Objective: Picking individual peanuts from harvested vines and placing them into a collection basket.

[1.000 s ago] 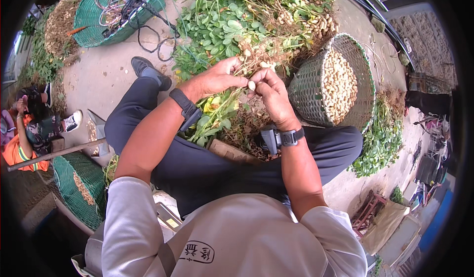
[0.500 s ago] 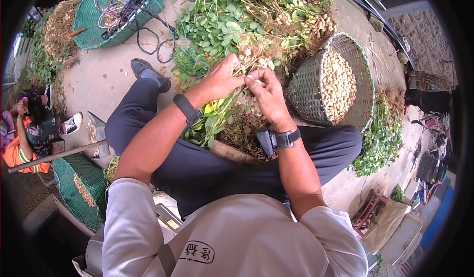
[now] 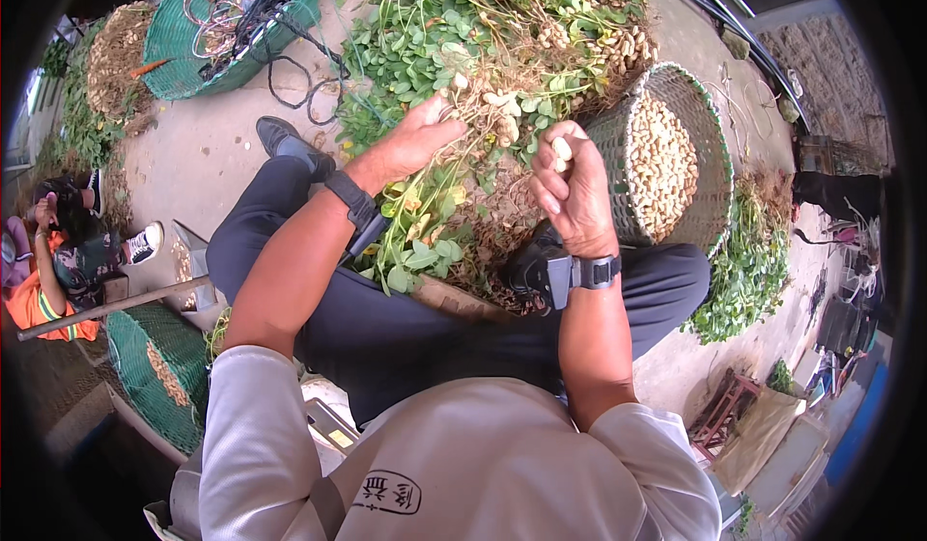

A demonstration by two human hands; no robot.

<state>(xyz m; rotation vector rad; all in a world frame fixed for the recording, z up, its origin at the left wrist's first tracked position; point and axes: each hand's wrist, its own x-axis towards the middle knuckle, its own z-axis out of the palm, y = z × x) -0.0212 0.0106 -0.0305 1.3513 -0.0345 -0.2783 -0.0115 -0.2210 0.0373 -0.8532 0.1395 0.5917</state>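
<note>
My left hand (image 3: 413, 143) is closed around the stems of an uprooted peanut plant (image 3: 504, 121), whose pale pods and thin roots stick out past my fingers. Its leafy end seems to hang below my wrist. Held apart from the plant, my right hand (image 3: 581, 192) is curled around a few light peanut pods (image 3: 561, 152), pinched by thumb and fingers. Just right of that hand, a tilted woven basket (image 3: 605, 140) holds many picked peanuts (image 3: 661, 169). Beyond both hands spreads a heap of peanut plants (image 3: 415, 73), green leaves mixed with roots and pods.
A green basket (image 3: 179, 68) with cords and bags stands at the far left. Another green basket (image 3: 130, 348) with some peanuts lies near left, by a seated person in orange (image 3: 43, 295). More plants (image 3: 739, 285) lie right of my knee. Dry scraps (image 3: 497, 218) cover the ground between my legs.
My right hand has pulled away from the plant to the right, toward the basket, with pods in it. My left hand has shifted slightly left, still gripping the plant.
</note>
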